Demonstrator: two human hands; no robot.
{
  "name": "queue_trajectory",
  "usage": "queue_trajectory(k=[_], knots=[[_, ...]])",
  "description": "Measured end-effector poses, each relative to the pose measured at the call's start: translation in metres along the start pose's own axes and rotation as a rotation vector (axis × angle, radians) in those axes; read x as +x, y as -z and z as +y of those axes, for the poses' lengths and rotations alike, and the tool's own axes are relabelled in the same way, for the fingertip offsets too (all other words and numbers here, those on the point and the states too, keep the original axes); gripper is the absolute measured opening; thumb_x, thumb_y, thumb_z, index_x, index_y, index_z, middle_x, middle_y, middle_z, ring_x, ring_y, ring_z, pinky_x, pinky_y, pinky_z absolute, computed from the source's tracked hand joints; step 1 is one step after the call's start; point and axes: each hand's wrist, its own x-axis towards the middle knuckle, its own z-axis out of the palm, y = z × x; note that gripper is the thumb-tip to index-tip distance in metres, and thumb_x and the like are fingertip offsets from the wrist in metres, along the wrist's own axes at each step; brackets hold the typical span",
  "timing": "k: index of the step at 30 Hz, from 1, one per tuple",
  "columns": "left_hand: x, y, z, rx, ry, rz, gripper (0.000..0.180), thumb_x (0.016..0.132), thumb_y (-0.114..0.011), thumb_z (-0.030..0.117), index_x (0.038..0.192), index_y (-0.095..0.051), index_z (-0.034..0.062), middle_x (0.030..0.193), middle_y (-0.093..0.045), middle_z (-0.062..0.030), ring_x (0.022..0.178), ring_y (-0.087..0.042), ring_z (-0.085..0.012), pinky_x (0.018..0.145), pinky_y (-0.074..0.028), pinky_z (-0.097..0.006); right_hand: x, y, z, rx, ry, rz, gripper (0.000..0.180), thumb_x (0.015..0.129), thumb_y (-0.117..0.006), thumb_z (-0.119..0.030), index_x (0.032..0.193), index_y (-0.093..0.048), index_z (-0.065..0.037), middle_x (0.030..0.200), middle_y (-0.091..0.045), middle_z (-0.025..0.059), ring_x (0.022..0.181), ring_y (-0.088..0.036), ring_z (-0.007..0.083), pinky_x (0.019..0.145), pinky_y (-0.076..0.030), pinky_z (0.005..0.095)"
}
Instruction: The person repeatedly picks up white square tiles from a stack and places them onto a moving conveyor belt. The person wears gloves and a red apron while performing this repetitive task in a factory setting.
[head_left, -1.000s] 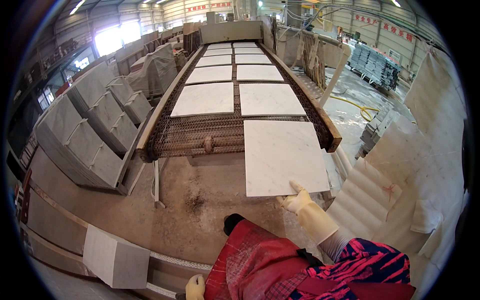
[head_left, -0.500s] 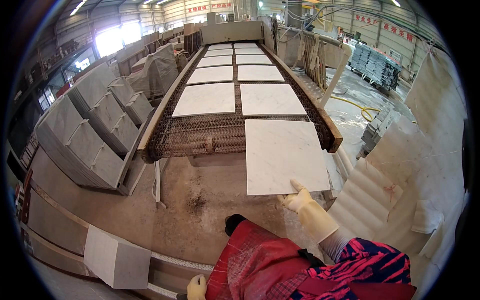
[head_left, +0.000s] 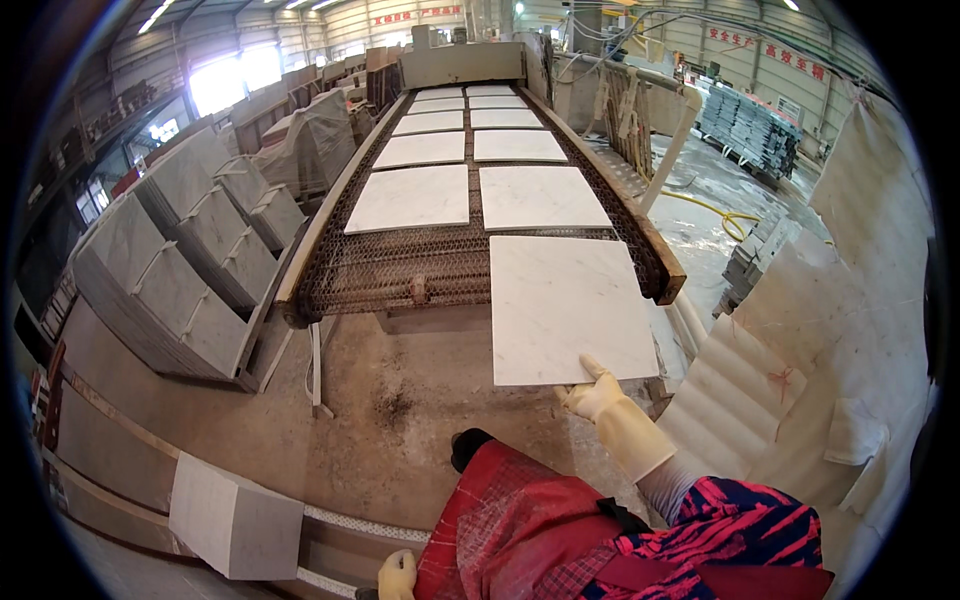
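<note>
My right hand, in a cream rubber glove, grips the near edge of a square white marble tile, thumb on top and the other fingers underneath. The tile's far part lies over the right front end of a mesh conveyor belt, while its near part juts out past that end. Farther along, more white tiles lie flat in two rows. Low in the picture, beside the red apron, my gloved left hand looks curled closed; its inner side is hidden and a dark bit shows next to it.
A stack of white tiles sits on rails at lower left. Marble slabs lean on a rack left of the conveyor. On the right are a foam sheet, grey stone strips and a yellow hose.
The near edge of the held tile has risen slightly in the picture, with my right hand still on it. My left hand has shifted a little to the right.
</note>
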Motion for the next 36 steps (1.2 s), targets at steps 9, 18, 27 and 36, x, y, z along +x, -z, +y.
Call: queue_trajectory(k=[9,18,27,36], knots=[[0.013,-0.010,-0.021,-0.023,-0.003,0.000,0.045,0.089,-0.050,0.041,0.116,-0.060,0.0050,0.114,-0.061,-0.0189,0.112,-0.056,-0.0310,0.093,-0.043,-0.036,0.005,-0.001,-0.001,-0.017,0.021,0.024,0.034,0.087,-0.056,-0.010,0.120,-0.049,-0.008,0.124,-0.054,0.0102,0.116,-0.050,0.0313,0.096,-0.040,0.0580],[0.010,-0.009,-0.018,-0.039,-0.024,0.008,0.044,0.090,-0.051,0.040,0.115,-0.060,0.0048,0.113,-0.062,-0.0182,0.110,-0.057,-0.0298,0.093,-0.044,-0.036,0.002,-0.007,0.000,-0.009,0.034,0.059,0.032,0.088,-0.055,-0.007,0.119,-0.050,-0.008,0.124,-0.054,0.0094,0.116,-0.051,0.0317,0.095,-0.041,0.0585],[0.004,-0.006,-0.007,-0.005,-0.024,0.012,0.043,0.090,-0.050,0.040,0.115,-0.060,0.0060,0.112,-0.062,-0.0183,0.111,-0.056,-0.0321,0.093,-0.043,-0.037,0.002,-0.010,0.000,0.016,0.018,0.002,0.034,0.089,-0.054,-0.009,0.122,-0.048,-0.008,0.125,-0.054,0.0096,0.117,-0.051,0.0315,0.095,-0.042,0.0576],[-0.002,-0.001,0.000,-0.018,0.004,-0.014,0.045,0.089,-0.050,0.041,0.116,-0.060,0.0057,0.115,-0.061,-0.0194,0.112,-0.055,-0.0328,0.094,-0.043,-0.037,0.007,-0.007,-0.002,-0.213,0.175,-0.026,0.037,0.088,-0.055,-0.006,0.123,-0.045,-0.007,0.127,-0.052,0.0109,0.118,-0.050,0.0334,0.094,-0.043,0.0594]])
